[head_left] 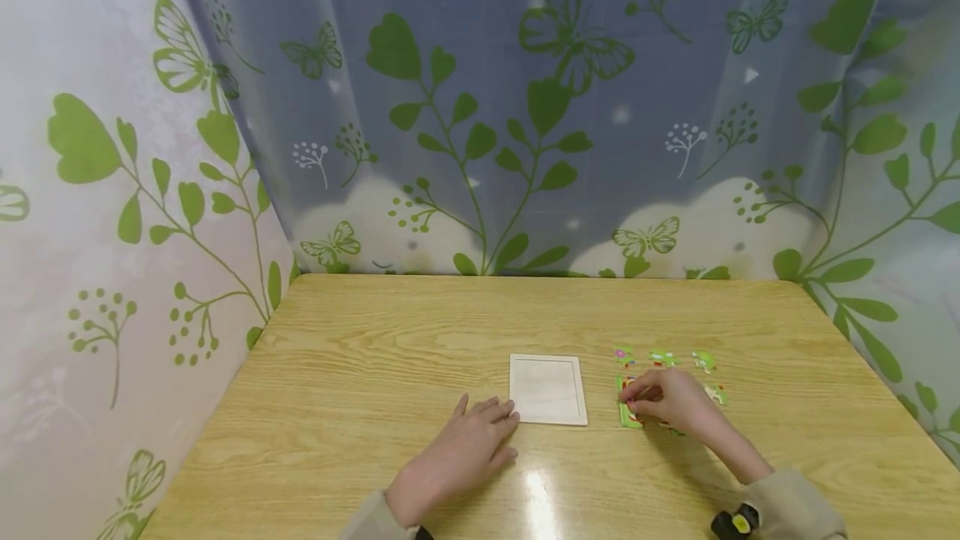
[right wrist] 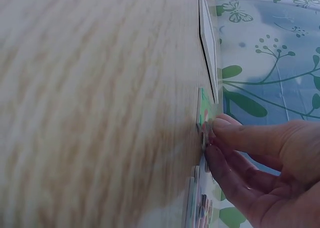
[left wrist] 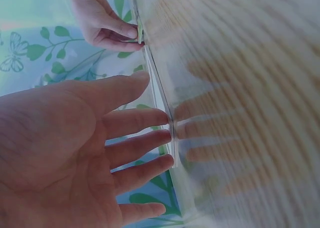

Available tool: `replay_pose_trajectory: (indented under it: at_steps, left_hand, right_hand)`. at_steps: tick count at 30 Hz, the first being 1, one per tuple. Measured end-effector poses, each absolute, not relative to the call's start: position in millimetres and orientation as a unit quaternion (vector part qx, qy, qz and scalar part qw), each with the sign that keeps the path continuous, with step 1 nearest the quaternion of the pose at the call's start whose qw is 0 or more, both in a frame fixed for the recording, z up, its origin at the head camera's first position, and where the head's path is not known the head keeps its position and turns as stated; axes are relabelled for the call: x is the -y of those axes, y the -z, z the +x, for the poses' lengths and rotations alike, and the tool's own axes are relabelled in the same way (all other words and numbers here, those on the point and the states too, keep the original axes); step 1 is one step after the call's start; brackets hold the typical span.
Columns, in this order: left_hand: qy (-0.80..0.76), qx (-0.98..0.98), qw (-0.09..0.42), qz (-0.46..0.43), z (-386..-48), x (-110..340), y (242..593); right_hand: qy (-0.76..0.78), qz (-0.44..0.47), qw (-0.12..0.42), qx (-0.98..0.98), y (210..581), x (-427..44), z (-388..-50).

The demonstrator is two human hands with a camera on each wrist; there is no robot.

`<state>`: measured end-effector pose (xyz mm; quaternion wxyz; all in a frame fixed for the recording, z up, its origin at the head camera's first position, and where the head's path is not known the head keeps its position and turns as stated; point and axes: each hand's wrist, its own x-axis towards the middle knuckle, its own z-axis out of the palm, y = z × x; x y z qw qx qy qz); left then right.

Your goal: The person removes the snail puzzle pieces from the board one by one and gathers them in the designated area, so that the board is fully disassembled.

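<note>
A square white puzzle tray [head_left: 547, 390] with a thin line inside its rim lies flat on the table. My left hand [head_left: 465, 448] is spread beside it, its fingertips touching the tray's left edge; the left wrist view shows that hand [left wrist: 65, 143] with straight fingers. To the right of the tray, my right hand [head_left: 675, 402] pinches a colourful puzzle piece [right wrist: 207, 130] between thumb and fingers, low over the table. A green-edged puzzle piece [head_left: 628, 419] shows under its fingertips. The hand itself hides some of the pieces.
Several loose puzzle pieces lie around the right hand, among them a piece with a pink flower [head_left: 622, 354], a green piece [head_left: 703, 360] and another piece [head_left: 716, 394]. The wooden table [head_left: 360, 357] meets a printed curtain [head_left: 480, 148] at the back and sides.
</note>
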<state>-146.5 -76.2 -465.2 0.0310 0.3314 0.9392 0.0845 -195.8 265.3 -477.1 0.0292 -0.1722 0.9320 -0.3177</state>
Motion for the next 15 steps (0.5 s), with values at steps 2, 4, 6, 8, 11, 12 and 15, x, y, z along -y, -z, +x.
replay_pose_trajectory:
  at_steps: [2,4,6,8,11,12,15]
  left_hand:
    - [-0.091,-0.938,0.027,0.332,-147.9,76.5,466.3]
    - [-0.096,-0.938,0.024,0.332,-149.3,76.5,467.2]
    - [-0.098,-0.938,0.019,0.332,-150.2,76.4,467.8]
    - [-0.1,-0.938,0.015,0.331,-150.7,76.4,468.7]
    - [-0.109,-0.937,0.007,0.331,-151.3,77.1,469.9]
    - [-0.113,-0.937,0.005,0.33,-151.4,77.6,469.9]
    - [-0.125,-0.934,-0.008,0.334,-153.1,79.5,469.7]
  right_hand:
    - [0.32,-0.165,0.031,-0.932,476.4,-264.8,-195.2]
    - [0.325,-0.158,0.034,-0.932,475.5,-264.5,-194.8]
    - [0.331,-0.142,0.038,-0.932,474.9,-263.8,-194.2]
    - [0.331,-0.135,0.035,-0.933,474.1,-263.5,-194.1]
    - [0.332,-0.127,0.021,-0.934,473.5,-262.8,-194.7]
    - [0.329,-0.133,0.012,-0.935,473.6,-263.1,-195.3]
    - [0.328,-0.138,-0.014,-0.934,473.6,-264.0,-196.6]
